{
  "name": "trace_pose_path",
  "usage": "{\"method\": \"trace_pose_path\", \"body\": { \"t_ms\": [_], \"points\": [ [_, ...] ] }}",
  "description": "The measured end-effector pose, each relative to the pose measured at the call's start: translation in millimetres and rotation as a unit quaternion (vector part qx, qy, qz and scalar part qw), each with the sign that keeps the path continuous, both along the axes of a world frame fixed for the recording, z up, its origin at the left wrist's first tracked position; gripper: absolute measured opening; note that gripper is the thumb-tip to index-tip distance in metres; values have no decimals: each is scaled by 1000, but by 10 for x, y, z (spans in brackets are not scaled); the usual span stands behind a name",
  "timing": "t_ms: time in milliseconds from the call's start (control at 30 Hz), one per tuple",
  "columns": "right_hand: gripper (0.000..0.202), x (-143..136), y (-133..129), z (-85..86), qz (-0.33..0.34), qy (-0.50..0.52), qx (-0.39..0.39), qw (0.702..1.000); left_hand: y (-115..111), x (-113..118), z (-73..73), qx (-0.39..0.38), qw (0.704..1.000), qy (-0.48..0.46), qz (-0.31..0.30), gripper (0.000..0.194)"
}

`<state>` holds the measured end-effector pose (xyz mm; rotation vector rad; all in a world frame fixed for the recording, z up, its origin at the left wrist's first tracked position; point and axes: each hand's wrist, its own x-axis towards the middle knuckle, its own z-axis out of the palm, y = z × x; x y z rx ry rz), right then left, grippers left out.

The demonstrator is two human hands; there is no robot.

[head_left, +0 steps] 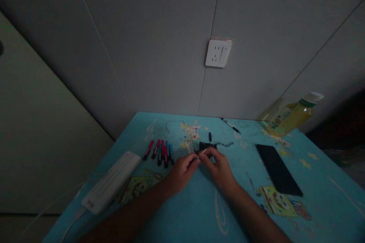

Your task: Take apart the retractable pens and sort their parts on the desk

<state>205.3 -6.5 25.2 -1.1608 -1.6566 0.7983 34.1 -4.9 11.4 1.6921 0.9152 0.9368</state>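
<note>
Over the middle of the table, my left hand and my right hand meet fingertip to fingertip. Both pinch a thin, pale stick-like piece; its lower end is hidden by the fingers and its exact kind is too small to make out. Just beyond them lie several slim white sticks side by side and a row of small black pieces, partly covered by my right hand. A single short black piece lies farther back. To the left of my hands are several red and blue pens with black ends.
A white power strip with a cable lies at left. At right are a flat black rectangular object and a bottle of yellow liquid. One pen lies near the wall, below a socket. A patterned blue cover spans the table.
</note>
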Motion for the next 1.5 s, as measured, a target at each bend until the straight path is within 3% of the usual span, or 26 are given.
{"method": "trace_pose_path", "body": {
  "t_ms": [233, 367, 500, 633, 900, 1133, 1500],
  "points": [
    [22, -19, -6, -37, -2, -22, 16, 1000, 12, 10, -69, 46, 998, 26, 15, 30],
    [20, 27, 36, -52, -16, -51, 33, 998, 68, -29, -68, 19, 997, 18, 77, 33],
    [17, 58, 63, -119, -41, -170, 45, 983, 149, -73, -65, 7, 990, -11, 142, 34],
    [18, 26, 56, -210, -39, -268, 57, 961, 188, -78, -91, 13, 986, -25, 163, 34],
    [25, -6, 54, -243, -46, -346, 39, 936, 185, -71, -154, -9, 987, -14, 160, 31],
    [20, 0, 48, -191, -65, -376, 12, 924, 184, -77, -104, -10, 990, 9, 140, 29],
    [16, 46, 86, -174, -75, -301, 37, 950, 183, -70, -123, 55, 988, 61, 130, 30]
  ]
}}
